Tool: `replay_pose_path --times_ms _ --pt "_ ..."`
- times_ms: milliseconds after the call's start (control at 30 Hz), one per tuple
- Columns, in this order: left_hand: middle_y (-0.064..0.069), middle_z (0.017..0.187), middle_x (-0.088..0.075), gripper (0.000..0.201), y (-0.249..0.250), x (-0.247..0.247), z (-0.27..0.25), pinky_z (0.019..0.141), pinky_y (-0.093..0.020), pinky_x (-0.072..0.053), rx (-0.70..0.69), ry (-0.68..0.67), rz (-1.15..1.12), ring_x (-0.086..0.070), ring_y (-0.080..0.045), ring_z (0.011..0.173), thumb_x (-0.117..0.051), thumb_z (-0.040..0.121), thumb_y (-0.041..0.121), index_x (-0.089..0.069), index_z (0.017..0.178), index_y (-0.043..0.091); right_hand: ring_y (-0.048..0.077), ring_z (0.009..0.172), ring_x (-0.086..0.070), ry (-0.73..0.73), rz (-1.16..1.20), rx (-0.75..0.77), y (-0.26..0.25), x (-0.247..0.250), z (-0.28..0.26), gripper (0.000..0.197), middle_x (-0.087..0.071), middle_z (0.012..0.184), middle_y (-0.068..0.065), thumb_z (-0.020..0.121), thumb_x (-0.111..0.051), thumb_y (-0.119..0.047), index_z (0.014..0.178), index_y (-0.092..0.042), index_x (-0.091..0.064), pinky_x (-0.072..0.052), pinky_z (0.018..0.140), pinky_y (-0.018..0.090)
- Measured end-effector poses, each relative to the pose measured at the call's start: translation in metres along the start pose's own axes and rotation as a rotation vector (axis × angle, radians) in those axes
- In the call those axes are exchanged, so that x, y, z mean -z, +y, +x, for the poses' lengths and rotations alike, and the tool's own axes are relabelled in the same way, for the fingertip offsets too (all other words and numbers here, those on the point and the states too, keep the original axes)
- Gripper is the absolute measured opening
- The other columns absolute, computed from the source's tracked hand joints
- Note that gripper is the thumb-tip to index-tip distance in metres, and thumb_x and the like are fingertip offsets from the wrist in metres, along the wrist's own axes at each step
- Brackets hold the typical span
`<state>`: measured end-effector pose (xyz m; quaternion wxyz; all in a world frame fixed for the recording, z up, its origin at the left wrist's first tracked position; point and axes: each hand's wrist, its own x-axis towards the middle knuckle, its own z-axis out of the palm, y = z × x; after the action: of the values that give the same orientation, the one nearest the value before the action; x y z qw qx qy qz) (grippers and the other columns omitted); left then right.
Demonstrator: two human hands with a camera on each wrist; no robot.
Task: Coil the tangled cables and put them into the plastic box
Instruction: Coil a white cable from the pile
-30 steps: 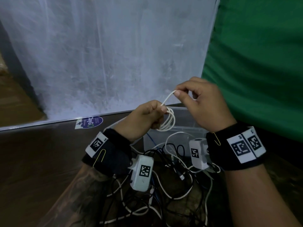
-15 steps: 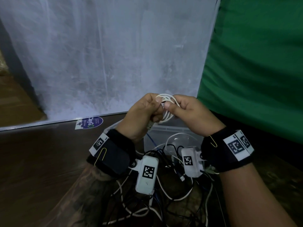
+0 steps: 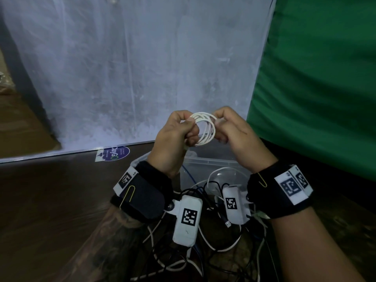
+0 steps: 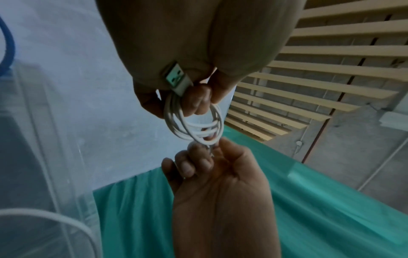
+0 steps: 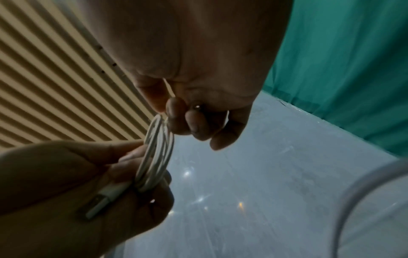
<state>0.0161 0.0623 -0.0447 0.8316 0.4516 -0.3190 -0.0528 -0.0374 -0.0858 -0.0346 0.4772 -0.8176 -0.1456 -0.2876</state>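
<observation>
Left hand point(image 3: 173, 137) pinches one side of the coiled white USB cable point(image 3: 204, 129), its plug against the palm; right hand point(image 3: 232, 131) pinches the other side, above the clear plastic box point(image 3: 213, 161). One cable is wound but apparently not yet boxed; the tangled cables point(image 3: 213, 237) remain on the table point(image 3: 50, 200). A second earlier the right hand was drawing out the loose end; now it is gathered in.

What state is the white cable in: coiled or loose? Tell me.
Coiled: the thin white cable forms several stacked loops, pinched by the left hand and right hand.
</observation>
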Motion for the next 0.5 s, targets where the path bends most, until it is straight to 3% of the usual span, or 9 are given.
replay_pose_path --times_ms 100,200,333,433,500 --pt "0.006 0.056 -0.038 0.005 -0.001 0.002 0.001 0.050 -0.017 -0.032 -0.030 -0.039 0.045 -0.034 -0.007 0.053 -0.043 0.089 0.008 -0.045 0.088 0.013 0.019 0.084 -0.059 -0.043 -0.124 0.032 0.007 0.010 0.002 0.013 -0.063 0.088 0.001 0.095 -0.049 -0.013 0.094 -0.013 -0.062 -0.048 0.082 0.046" --pt "0.007 0.054 -0.042 0.003 -0.004 0.002 0.001 0.051 -0.018 -0.033 -0.022 -0.063 0.121 -0.035 -0.007 0.052 -0.044 0.087 0.010 -0.044 0.090 0.012 0.020 0.096 -0.063 -0.012 -0.218 0.065 0.014 0.013 0.002 0.014 -0.066 0.104 0.002 0.094 -0.061 -0.008 0.100 -0.016 -0.070 -0.051 0.089 0.039" --pt "0.006 0.056 -0.045 0.010 -0.012 0.005 0.001 0.050 -0.018 -0.034 0.009 -0.078 0.206 -0.037 -0.007 0.050 -0.041 0.096 0.003 -0.043 0.091 0.012 0.011 0.079 -0.065 0.042 0.107 -0.078 0.011 0.009 0.002 0.018 -0.074 0.090 0.003 0.093 -0.062 0.000 0.097 -0.014 -0.074 -0.051 0.075 0.024" --pt "0.005 0.061 -0.049 0.004 -0.015 0.007 0.000 0.051 -0.018 -0.036 0.036 -0.100 0.217 -0.040 -0.007 0.052 -0.048 0.088 0.015 -0.045 0.090 0.013 0.026 0.084 -0.057 0.002 0.331 -0.271 0.008 0.004 0.002 0.017 -0.069 0.089 0.014 0.091 -0.062 -0.003 0.095 -0.013 -0.075 -0.046 0.076 0.035" --pt "-0.001 0.067 -0.047 0.008 -0.016 0.008 -0.001 0.051 -0.018 -0.036 0.044 -0.116 0.201 -0.039 -0.008 0.055 -0.049 0.087 0.019 -0.046 0.090 0.013 0.028 0.084 -0.056 -0.010 0.429 -0.338 0.007 0.003 0.003 0.016 -0.067 0.089 0.016 0.082 -0.064 -0.010 0.090 -0.016 -0.076 -0.047 0.078 0.036"
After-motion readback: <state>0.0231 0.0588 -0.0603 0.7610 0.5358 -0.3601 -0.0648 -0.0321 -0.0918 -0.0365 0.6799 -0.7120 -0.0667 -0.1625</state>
